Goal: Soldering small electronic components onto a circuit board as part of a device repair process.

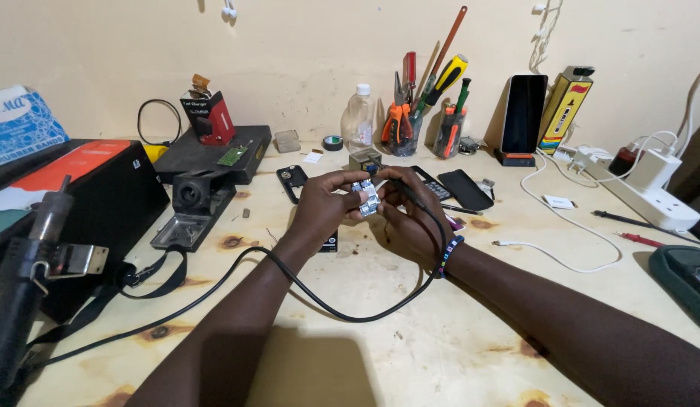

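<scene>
Two hands meet over the middle of the bench [410, 354], both closed round one small part [366, 197], a silvery block with a bit of blue showing; it is held just above the wood, between the fingertips, in front of a dark phone [295, 181] lying flat; the left hand [325, 207] pinches it from the left with thumb and fingers curled tight; the right hand [406, 211] grips it from the other side and seems also to hold a thin black tool whose cable [320, 298] loops down across the bench and off to the left; how the tool's tip sits on the part I cannot tell. By my judgement the work is mid-way: the part is picked up and being worked on, nothing is yet set down or fitted; the phone lies apart, untouched. Both forearms reach in from below, wrists bent inward, a beaded band [449, 255] on the right wrist.
</scene>
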